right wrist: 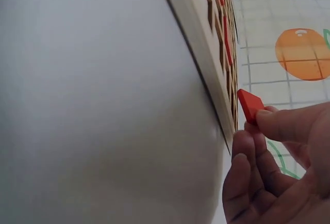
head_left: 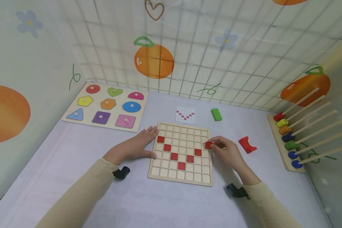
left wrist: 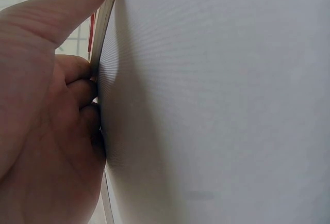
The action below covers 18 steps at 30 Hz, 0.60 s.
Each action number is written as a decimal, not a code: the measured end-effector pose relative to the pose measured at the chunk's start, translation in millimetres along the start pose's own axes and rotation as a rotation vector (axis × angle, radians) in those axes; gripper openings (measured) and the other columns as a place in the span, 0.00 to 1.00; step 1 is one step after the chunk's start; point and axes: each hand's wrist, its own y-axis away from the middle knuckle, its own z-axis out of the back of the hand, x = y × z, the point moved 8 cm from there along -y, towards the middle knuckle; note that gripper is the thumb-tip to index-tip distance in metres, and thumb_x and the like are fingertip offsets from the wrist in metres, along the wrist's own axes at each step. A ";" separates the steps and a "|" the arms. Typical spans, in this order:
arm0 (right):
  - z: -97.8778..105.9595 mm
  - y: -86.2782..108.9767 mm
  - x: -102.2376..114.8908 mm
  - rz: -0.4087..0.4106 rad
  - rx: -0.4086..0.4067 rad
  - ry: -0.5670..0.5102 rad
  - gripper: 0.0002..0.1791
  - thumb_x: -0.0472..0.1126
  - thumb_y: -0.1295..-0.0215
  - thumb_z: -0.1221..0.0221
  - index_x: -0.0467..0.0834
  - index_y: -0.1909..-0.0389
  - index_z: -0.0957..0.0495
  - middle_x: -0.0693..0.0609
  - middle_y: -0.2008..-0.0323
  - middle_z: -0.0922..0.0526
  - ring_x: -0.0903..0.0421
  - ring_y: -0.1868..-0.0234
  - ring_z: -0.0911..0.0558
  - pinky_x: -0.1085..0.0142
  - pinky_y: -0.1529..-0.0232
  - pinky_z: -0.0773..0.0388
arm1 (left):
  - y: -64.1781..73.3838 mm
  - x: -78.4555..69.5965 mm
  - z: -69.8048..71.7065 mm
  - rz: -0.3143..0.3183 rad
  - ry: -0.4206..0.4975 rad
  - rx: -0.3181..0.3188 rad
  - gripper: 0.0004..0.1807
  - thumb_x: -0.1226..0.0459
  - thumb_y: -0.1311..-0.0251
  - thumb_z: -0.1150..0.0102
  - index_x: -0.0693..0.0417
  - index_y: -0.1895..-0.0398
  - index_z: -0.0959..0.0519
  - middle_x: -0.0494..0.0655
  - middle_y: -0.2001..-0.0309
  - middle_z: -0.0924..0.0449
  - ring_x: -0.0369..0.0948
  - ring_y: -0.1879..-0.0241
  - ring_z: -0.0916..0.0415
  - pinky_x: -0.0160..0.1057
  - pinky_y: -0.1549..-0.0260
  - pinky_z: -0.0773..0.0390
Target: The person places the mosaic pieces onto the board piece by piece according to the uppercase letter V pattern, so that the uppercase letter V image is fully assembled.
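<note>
A wooden grid board (head_left: 180, 181) lies on the table, with several red square tiles set in its cells in a V. Against the board's left edge rests my left hand (head_left: 135, 146), fingers extended and thumb spread; the left wrist view shows its palm (left wrist: 46, 131) beside that edge. My right hand (head_left: 227, 152) pinches a red square tile (head_left: 208, 145) over the right-hand column. In the right wrist view that tile (right wrist: 249, 103) is tilted between thumb and fingertips, near the board's edge (right wrist: 198, 53). Behind the board, a small card (head_left: 185, 114) carries a printed grid with a red V.
A shape puzzle board (head_left: 114, 126) with knobbed pieces lies at the back left. Behind and right of the grid board are a green block (head_left: 216, 114) and a red notched block (head_left: 247, 145). A rack with slanting pegs and coloured beads (head_left: 291, 145) stands far right.
</note>
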 end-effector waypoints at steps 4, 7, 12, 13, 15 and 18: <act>-3.8 -0.4 2.8 0.012 0.005 -0.004 0.11 0.40 0.29 0.37 0.49 0.47 0.17 0.48 0.56 0.15 0.49 0.56 0.20 0.61 0.57 0.19 | 0.1 0.3 0.0 -0.004 -0.004 0.000 0.61 0.42 0.42 0.31 0.58 0.18 0.56 0.52 0.17 0.64 0.49 0.19 0.71 0.49 0.21 0.63; -5.8 -0.4 4.0 0.015 0.003 -0.004 0.11 0.40 0.29 0.37 0.48 0.48 0.17 0.48 0.56 0.15 0.49 0.57 0.20 0.62 0.58 0.19 | -0.1 1.0 -0.5 -0.004 -0.001 -0.001 0.61 0.42 0.42 0.31 0.58 0.18 0.56 0.52 0.17 0.64 0.50 0.19 0.70 0.49 0.21 0.63; -7.8 -0.2 4.2 0.015 0.002 -0.001 0.11 0.39 0.29 0.37 0.48 0.48 0.17 0.48 0.57 0.15 0.50 0.58 0.19 0.62 0.58 0.18 | 0.5 0.3 -0.3 0.001 0.003 0.001 0.61 0.42 0.42 0.31 0.57 0.18 0.56 0.51 0.17 0.64 0.49 0.19 0.70 0.48 0.21 0.63; -8.0 -0.2 4.4 0.017 0.001 -0.001 0.11 0.39 0.29 0.37 0.48 0.48 0.17 0.48 0.57 0.15 0.50 0.58 0.19 0.62 0.58 0.18 | 0.7 -0.1 -0.2 0.000 0.004 0.001 0.61 0.42 0.42 0.31 0.58 0.18 0.56 0.51 0.17 0.64 0.49 0.19 0.71 0.49 0.21 0.63; -8.2 -0.1 5.2 0.026 0.000 0.002 0.11 0.39 0.29 0.37 0.48 0.48 0.17 0.48 0.57 0.15 0.50 0.58 0.19 0.62 0.58 0.18 | 1.0 -0.6 0.3 -0.002 0.002 -0.001 0.61 0.42 0.42 0.31 0.58 0.18 0.56 0.52 0.17 0.64 0.49 0.19 0.70 0.49 0.21 0.63; -8.8 -0.1 6.3 0.038 0.002 0.001 0.11 0.39 0.30 0.37 0.47 0.49 0.17 0.48 0.58 0.15 0.50 0.60 0.20 0.62 0.60 0.19 | 0.8 -0.2 0.3 0.003 -0.001 -0.001 0.61 0.42 0.43 0.31 0.58 0.18 0.56 0.51 0.17 0.64 0.48 0.19 0.70 0.48 0.21 0.63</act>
